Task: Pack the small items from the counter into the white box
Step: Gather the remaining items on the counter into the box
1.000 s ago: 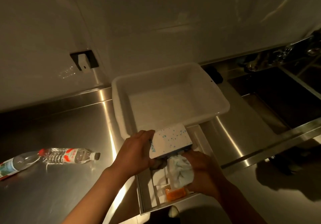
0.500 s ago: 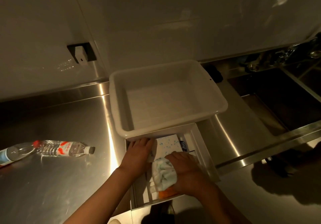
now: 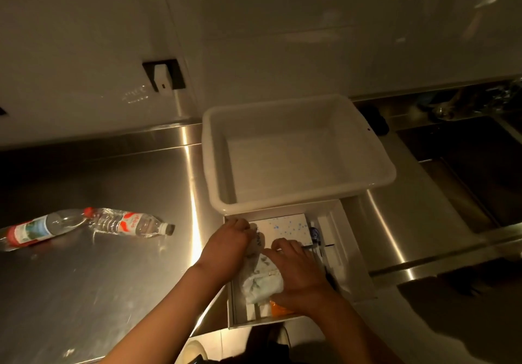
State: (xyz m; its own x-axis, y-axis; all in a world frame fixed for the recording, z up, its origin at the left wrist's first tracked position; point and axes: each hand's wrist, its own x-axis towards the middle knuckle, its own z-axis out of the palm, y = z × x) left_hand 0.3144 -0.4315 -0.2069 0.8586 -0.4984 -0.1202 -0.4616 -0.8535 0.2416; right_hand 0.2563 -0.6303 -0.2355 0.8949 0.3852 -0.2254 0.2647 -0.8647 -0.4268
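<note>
1. Steel table (image 3: 99, 265) ran along a pale wall, with a dark sink (image 3: 466, 166) at the right and broad bare metal on the left.
2. At the table's near edge a drawer (image 3: 350, 250) stood pulled out toward the person, and its right-hand strip past the dividers was unoccupied.
3. A white box (image 3: 299, 154) sat on the table just beyond the drawer, its long axis running left to right and its open top facing up; nothing showed inside it, and its near rim overhung the drawer's far end.
4. The left hand (image 3: 226, 248) reached into the drawer's far left corner with fingers curled against the edge of a blue-speckled box (image 3: 288, 229); whether it gripped that box or only touched it could not be told.
5. The right hand (image 3: 296, 270) lay over a crumpled pale cloth (image 3: 260, 281) in the drawer with fingers bent down on it, apparently grasping it.
6. An orange item (image 3: 278, 308) peeked out under the right wrist, mostly hidden.
7. Small dark items just right of the speckled box were too dim to identify.
8. Two plastic bottles (image 3: 84, 225) lay on their sides, end to end, well apart to the left, the leftmost cut off by the picture's edge.
</note>
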